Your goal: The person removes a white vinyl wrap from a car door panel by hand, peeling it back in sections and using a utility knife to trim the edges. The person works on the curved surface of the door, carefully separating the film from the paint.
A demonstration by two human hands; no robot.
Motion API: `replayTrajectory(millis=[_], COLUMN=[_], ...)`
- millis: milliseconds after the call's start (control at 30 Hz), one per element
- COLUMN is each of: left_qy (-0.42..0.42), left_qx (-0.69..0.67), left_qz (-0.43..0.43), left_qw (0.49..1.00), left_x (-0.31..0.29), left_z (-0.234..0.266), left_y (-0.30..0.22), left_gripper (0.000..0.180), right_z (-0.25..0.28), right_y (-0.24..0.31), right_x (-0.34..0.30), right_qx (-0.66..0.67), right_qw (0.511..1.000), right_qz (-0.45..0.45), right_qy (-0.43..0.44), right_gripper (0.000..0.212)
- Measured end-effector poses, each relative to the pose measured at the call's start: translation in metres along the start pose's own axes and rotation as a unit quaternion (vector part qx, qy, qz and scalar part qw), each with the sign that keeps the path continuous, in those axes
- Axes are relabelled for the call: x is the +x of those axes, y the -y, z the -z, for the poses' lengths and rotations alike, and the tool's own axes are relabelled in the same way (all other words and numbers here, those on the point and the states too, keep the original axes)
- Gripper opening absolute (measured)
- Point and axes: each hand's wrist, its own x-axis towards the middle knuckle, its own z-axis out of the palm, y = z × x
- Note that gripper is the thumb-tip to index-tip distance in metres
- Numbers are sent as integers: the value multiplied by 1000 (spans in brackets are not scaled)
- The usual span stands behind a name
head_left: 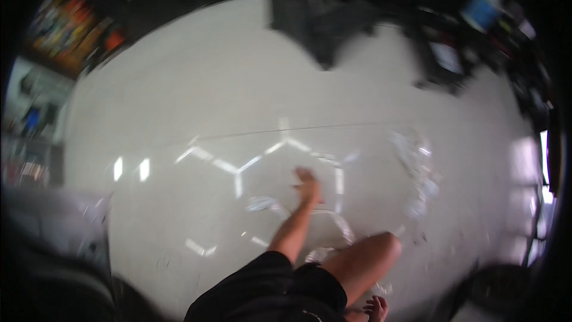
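Note:
My left hand (pixel 308 187) reaches out over the glossy pale floor (pixel 179 107), its thumb apart from the fingers. It is smeared by motion, and nothing shows in it. Crumpled clear plastic (pixel 262 204) lies to its left, and more shiny clear film (pixel 322 254) lies between that arm and my bent bare knee (pixel 381 250). Low at the bottom edge, beside my leg, is my right hand (pixel 376 309). Its fingers are loosely curled with gaps between them, and I see nothing in its grasp.
A long strip of crumpled clear plastic (pixel 420 170) lies on the floor at right. Dark draped material (pixel 322 24) and dark wheeled equipment (pixel 444 56) stand at the far side. Shelves with colourful items (pixel 65 30) are far left; a plastic-covered object (pixel 56 220) is near left.

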Motion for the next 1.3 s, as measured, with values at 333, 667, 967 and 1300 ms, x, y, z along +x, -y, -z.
replayTrajectory(millis=[333,667,967,1300], left_qy=[50,-161,-200,-231], left_qx=[-27,-490,-384,-392], left_qz=[53,-801,-868,-864], left_qw=[997,304,243,215], left_x=[22,-416,-575,-579], left_z=[33,357,397,393], left_y=[-43,-291,-345,-359], left_gripper=[112,30,22,14], right_z=[36,-10,-42,-25], right_y=[-138,-211,-223,-232], right_x=[-151,-140,-143,-118], right_qx=[214,285,201,217], right_qw=[940,920,907,915], right_qz=[8,50,112,106], right_qy=[-267,-266,-353,-323], right_gripper=[22,22,28,23])
